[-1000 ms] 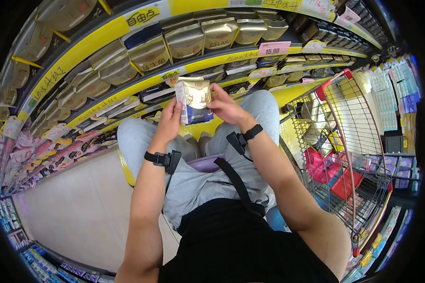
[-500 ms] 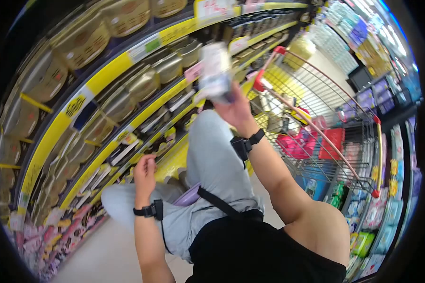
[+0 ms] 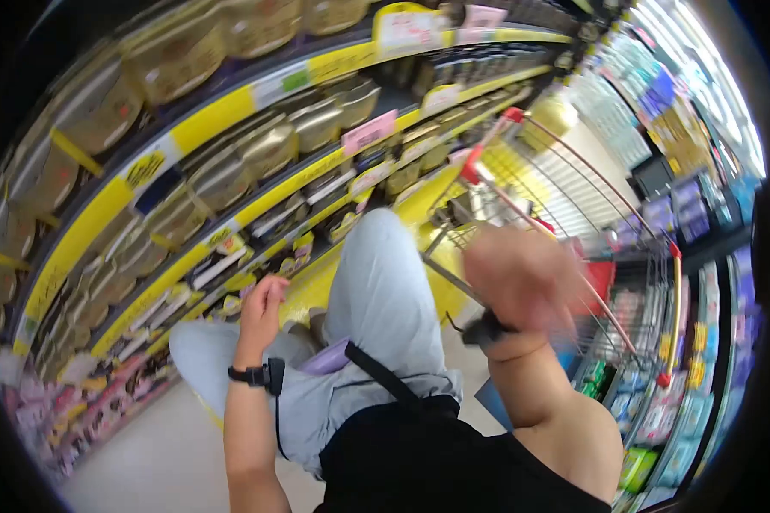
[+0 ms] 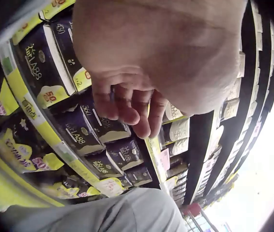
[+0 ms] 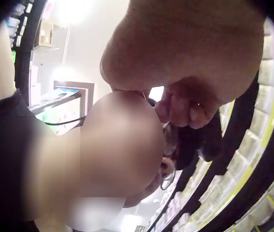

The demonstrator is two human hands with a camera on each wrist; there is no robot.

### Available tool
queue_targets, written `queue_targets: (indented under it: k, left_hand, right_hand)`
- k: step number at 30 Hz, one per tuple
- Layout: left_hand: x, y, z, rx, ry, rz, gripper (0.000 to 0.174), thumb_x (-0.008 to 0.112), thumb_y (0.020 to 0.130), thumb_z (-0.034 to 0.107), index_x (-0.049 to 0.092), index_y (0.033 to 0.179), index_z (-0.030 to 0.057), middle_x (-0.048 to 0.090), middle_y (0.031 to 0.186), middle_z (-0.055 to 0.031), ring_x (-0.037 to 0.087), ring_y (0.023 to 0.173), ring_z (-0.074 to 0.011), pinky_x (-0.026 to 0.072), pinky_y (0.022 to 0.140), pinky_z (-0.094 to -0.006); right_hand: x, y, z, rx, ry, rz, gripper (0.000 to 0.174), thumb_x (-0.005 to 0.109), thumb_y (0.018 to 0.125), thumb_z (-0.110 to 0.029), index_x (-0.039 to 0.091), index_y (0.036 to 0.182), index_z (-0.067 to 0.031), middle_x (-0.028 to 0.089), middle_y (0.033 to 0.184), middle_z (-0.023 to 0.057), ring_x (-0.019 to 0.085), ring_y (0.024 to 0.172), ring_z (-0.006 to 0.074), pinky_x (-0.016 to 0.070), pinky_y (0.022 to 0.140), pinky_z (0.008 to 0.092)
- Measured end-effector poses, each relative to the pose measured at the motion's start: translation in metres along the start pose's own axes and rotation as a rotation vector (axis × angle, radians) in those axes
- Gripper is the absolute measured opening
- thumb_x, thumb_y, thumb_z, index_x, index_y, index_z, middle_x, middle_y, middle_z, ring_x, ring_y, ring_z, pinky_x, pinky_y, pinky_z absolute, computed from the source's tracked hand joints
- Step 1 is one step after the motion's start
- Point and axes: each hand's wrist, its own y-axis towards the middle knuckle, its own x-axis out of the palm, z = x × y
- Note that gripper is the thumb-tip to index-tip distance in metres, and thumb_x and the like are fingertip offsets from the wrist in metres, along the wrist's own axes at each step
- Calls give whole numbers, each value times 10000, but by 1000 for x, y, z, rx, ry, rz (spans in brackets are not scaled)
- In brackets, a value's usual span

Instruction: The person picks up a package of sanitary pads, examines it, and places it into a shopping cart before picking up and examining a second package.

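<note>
My left hand (image 3: 263, 301) hangs in front of the lower shelves, above the left knee. In the left wrist view its fingers (image 4: 141, 113) are loosely bent and hold nothing, overlapping dark packs (image 4: 86, 130) on the shelf. My right hand (image 3: 522, 274) is raised and blurred, overlapping the wire shopping cart (image 3: 470, 167) in the head view. In the right wrist view its fingers (image 5: 178, 113) are loosely bent close to the person's head, with no pack in them. A red box (image 3: 601, 280) shows in the cart behind the hand.
Long shelves with yellow edge strips (image 3: 222, 115) and rows of gold packs (image 3: 261, 154) curve along the left. Pink price tags (image 3: 370, 132) stick out from them. Another stocked shelf (image 3: 697, 376) stands at the right, beyond the cart.
Both hands held a gold and blue pack; then the right hand alone carried it toward the cart. Now that hand has let it go and come back up toward the head. The left hand dropped away.
</note>
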Motion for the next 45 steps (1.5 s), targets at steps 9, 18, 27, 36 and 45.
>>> queue_targets:
  k: [9,18,27,36,45]
  left_hand:
    - [-9,-8,-5,-23,26,110,234,562,1030,263,662,1029,51,594,731,-47,535,636,-140,429,597,-302]
    - [-1,-8,-5,-9,50,104,216,589,1016,230,662,1012,27,609,738,-49,534,643,-112,424,587,-278]
    - [3,2,4,3,81,45,228,592,1010,230,658,1001,12,595,735,-44,512,641,-111,408,593,-283]
    - [-4,-6,4,15,62,78,232,590,1012,241,646,997,16,575,709,-61,493,602,-138,394,561,-304]
    - [-6,-7,5,-19,88,54,226,569,1016,235,666,1019,32,562,719,-18,508,645,-104,407,605,-273]
  right_hand:
    - [63,90,-35,-695,0,-175,306,724,784,-27,534,571,-137,529,608,-76,491,499,20,249,454,200]
    - [69,95,-29,-543,-50,-229,305,464,805,85,554,953,-165,440,563,-2,457,474,67,250,453,191]
    - [73,104,-28,-595,19,-278,205,656,849,-18,572,971,-160,495,562,2,456,449,82,255,434,207]
    - [78,107,-18,-585,71,-301,218,721,860,-56,619,1037,-130,531,569,3,469,449,89,268,431,200]
    - [84,112,-16,-585,73,-307,227,760,833,-60,564,914,-141,531,566,14,469,450,95,268,439,207]
